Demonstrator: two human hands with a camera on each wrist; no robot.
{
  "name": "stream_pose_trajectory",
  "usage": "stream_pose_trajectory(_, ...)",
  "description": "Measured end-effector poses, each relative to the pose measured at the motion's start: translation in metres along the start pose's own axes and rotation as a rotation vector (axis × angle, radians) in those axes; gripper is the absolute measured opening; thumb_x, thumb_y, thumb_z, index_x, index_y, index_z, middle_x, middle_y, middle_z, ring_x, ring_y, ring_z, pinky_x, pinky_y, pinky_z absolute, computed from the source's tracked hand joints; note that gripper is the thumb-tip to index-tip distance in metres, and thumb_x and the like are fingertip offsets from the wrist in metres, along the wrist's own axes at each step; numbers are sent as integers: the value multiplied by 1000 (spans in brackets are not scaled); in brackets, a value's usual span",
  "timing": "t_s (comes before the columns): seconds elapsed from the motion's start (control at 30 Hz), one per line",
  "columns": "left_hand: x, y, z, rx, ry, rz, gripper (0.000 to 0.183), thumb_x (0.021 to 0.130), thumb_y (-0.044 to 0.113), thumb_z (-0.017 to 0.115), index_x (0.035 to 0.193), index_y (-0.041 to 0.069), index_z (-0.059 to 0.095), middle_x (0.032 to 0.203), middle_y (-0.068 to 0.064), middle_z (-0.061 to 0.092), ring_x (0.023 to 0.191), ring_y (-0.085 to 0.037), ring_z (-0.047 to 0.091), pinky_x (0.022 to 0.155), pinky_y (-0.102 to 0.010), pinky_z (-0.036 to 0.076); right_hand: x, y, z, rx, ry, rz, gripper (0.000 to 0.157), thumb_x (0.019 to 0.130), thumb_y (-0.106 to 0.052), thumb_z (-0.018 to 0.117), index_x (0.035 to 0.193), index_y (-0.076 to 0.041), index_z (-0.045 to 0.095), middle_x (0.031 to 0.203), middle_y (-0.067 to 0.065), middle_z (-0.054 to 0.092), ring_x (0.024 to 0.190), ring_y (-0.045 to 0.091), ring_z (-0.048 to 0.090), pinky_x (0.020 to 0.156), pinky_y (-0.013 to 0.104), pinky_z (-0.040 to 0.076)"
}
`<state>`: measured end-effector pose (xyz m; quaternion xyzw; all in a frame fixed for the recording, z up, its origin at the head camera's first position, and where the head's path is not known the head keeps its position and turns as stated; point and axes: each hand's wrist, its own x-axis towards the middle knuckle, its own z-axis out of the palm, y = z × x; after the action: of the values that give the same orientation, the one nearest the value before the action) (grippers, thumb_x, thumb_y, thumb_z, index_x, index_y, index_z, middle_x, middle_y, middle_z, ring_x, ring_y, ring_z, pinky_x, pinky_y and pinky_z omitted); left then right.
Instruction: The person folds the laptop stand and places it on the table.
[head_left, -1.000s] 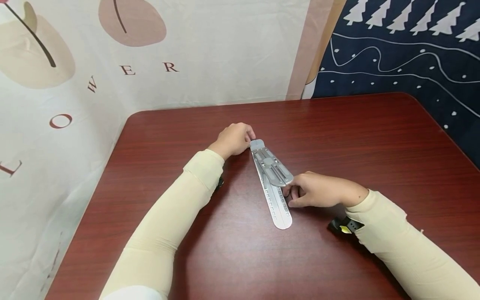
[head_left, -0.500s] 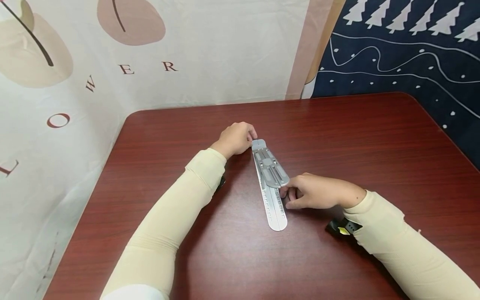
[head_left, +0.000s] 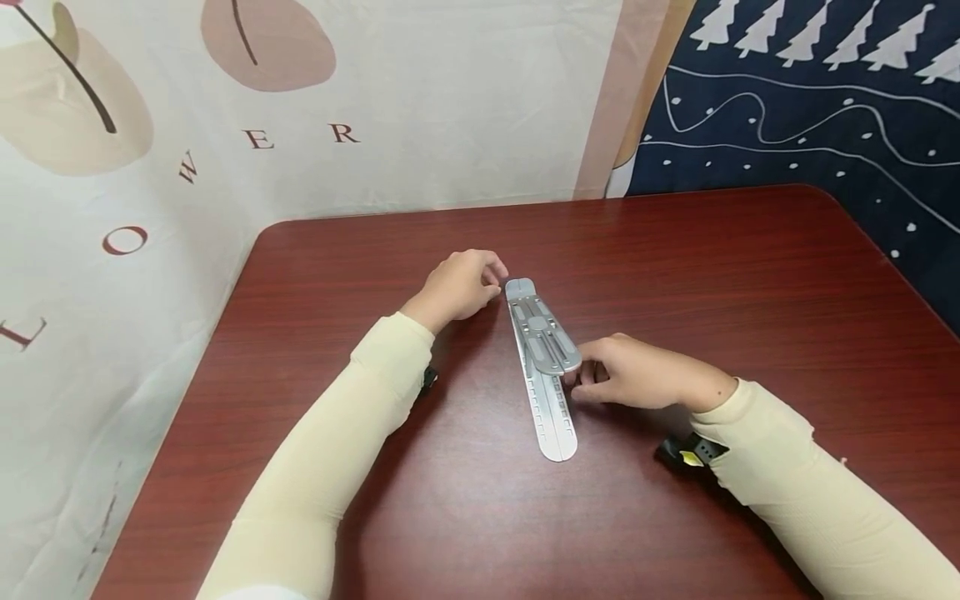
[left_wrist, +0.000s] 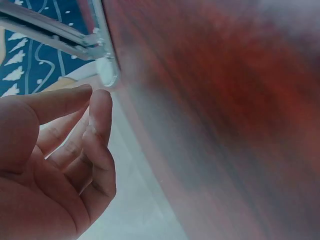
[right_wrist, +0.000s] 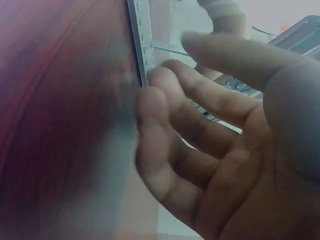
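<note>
A silver folding stand, perhaps for a phone or tablet (head_left: pixel 553 421), lies on the table with its slotted base flat. Its upper plate (head_left: pixel 547 342) is tilted up from the hinged far end. My left hand (head_left: pixel 457 283) is just left of that end, apart from it and holding nothing. In the left wrist view, its fingers (left_wrist: pixel 102 112) hang loosely curled near the stand's rounded end (left_wrist: pixel 106 74). My right hand (head_left: pixel 637 373) is at the stand's right side, fingertips by the base edge. In the right wrist view its fingers (right_wrist: pixel 152 107) are loosely bent, thumb apart; contact is unclear.
The dark red wooden table (head_left: pixel 465 517) has rounded far corners. A pale printed cloth (head_left: pixel 450 100) hangs behind and on the left, a navy cloth with white trees (head_left: pixel 795 108) at the right. A black wrist device (head_left: pixel 678 452) sits under my right sleeve.
My left hand has drawn back left from the stand's far end, and its fingers have come off it. The right hand has shifted slightly up along the base. The stand has turned slightly.
</note>
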<state>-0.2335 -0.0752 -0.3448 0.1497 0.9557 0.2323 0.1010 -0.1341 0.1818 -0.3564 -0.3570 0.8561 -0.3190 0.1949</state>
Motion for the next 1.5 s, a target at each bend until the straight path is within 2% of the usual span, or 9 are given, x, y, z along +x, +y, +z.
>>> stream_pose_trajectory(0.2, -27, 0, -2, -58, 42, 40, 16, 95, 21, 66, 111, 20, 68, 100, 4, 73, 92, -16, 67, 86, -38, 49, 0, -1, -11, -19, 151, 85, 9, 87, -9, 74, 86, -14, 66, 69, -6, 63, 61, 8, 57, 58, 23, 47)
stream_pose_trajectory(0.3, -42, 3, -2, -83, 58, 46, 13, 95, 24, 67, 107, 21, 68, 97, 5, 72, 86, -15, 65, 82, -37, 49, 1, -2, -17, -35, 247, 127, 8, 87, -7, 73, 87, -14, 68, 73, -4, 64, 68, 11, 58, 60, 24, 48)
stream_pose_trajectory(0.43, -56, 6, 1, -111, 73, 68, 7, 95, 27, 67, 101, 23, 68, 93, 8, 71, 80, -12, 64, 80, -35, 49, 3, -4, -27, -16, 303, 176, 7, 88, -9, 74, 92, -12, 69, 77, 0, 65, 71, 15, 59, 61, 25, 49)
stream_pose_trajectory(0.63, -68, 12, 7, -141, 78, 100, 5, 93, 27, 69, 96, 23, 68, 89, 9, 70, 76, -10, 63, 76, -32, 49, 13, -6, -39, 62, 292, 217, 10, 89, -9, 74, 97, -8, 68, 80, 8, 65, 64, 21, 61, 58, 27, 51)
stream_pose_trajectory(0.9, -75, 15, 8, -166, 79, 121, 5, 92, 25, 72, 94, 22, 69, 85, 8, 69, 74, -10, 64, 73, -30, 49, 23, -4, -31, 104, 281, 212, 12, 89, -7, 73, 100, -6, 69, 80, 8, 67, 64, 18, 59, 58, 27, 52)
stream_pose_trajectory(1.33, -77, 17, 12, -167, 23, 129, 9, 90, 26, 73, 97, 20, 73, 84, 7, 71, 73, -8, 65, 70, -28, 50, 28, -3, -26, 130, 283, 187, 21, 90, -6, 70, 111, -4, 69, 81, 8, 68, 64, 19, 59, 57, 27, 51)
stream_pose_trajectory(1.5, -77, 19, 15, -157, 11, 145, 12, 91, 26, 72, 100, 18, 73, 85, 7, 72, 72, -7, 64, 70, -27, 50, 29, -4, -24, 154, 274, 178, 20, 91, -6, 68, 110, -1, 69, 81, 8, 69, 64, 17, 59, 57, 26, 51)
